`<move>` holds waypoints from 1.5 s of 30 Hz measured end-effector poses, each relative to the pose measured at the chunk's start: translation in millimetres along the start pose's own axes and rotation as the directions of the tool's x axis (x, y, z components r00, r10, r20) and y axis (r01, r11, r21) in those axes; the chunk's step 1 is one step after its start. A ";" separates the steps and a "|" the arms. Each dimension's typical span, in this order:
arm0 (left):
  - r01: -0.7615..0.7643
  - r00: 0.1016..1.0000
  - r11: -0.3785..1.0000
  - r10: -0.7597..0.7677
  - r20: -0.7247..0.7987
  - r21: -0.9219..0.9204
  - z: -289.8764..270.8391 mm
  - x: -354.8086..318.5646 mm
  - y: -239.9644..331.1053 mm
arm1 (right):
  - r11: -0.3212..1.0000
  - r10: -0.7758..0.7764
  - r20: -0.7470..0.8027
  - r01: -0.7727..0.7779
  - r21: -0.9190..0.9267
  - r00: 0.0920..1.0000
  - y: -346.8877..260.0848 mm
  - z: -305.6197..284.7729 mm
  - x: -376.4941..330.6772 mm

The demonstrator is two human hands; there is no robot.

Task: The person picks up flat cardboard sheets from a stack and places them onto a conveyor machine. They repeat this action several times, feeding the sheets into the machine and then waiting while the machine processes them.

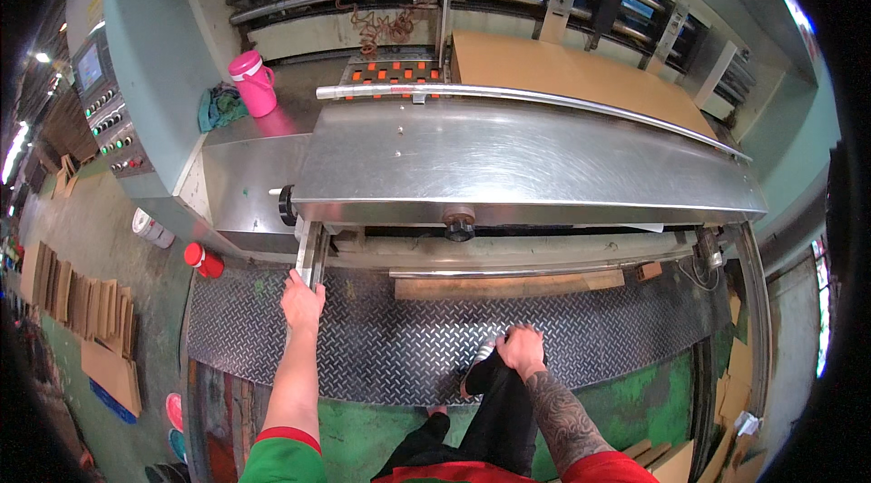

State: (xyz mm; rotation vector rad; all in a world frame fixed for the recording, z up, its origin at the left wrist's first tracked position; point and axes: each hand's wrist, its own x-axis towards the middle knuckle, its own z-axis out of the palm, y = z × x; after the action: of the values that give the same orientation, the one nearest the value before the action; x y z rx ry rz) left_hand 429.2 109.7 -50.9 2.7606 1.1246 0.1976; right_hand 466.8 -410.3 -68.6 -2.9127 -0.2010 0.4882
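Steel under the left hand (302, 299): the fingers are closed around the lower end of a metal bracket (310, 256) that hangs below the left corner of the stainless feed bench (508, 165). The right hand (522, 349) rests on the person's raised knee (494, 374), fingers curled loosely and gripping no tool; the foot stands on the checker-plate platform (390, 338).

Progress, as judged: a stack of brown corrugated board (572, 75) already lies on the machine bed behind the bench, against the guide rail (508, 95). The bench surface itself carries no sheet. The grip on the bracket suggests a setting or steadying step at the machine's left side is in hand; feeding appears not yet under way.

Edges and room: the bench's front lip overhangs the bracket closely, with a black knob (459, 229) just beneath it at mid-span. A wooden plank (508, 284) lies along the platform's far edge. Left of the platform, a red-capped container (203, 259) and a white one (150, 227) stand on the floor, with cardboard stacks (91, 302) farther out. The platform between the hands is open.
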 end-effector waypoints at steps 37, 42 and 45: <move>0.033 0.999 0.999 -0.033 0.031 -0.005 -2.4 -0.5 1.5 | 0.999 0.044 -0.010 -0.044 -0.007 0.999 15.9 7.8 -17.9; 0.018 1.000 1.000 -0.018 0.021 -0.014 -2.3 -0.5 1.4 | 0.999 0.019 -0.077 -0.022 -0.046 0.997 13.6 10.5 -17.5; 0.012 1.000 1.000 -0.012 0.007 -0.012 -3.3 -1.5 1.5 | 0.999 0.037 -0.076 -0.039 -0.020 0.996 9.4 9.2 -18.1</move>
State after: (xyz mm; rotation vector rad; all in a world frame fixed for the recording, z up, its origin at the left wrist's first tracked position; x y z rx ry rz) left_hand 428.6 107.9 -47.5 2.7413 1.1344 0.1926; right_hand 447.7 -420.9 -73.4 -2.9544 -0.1415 0.3823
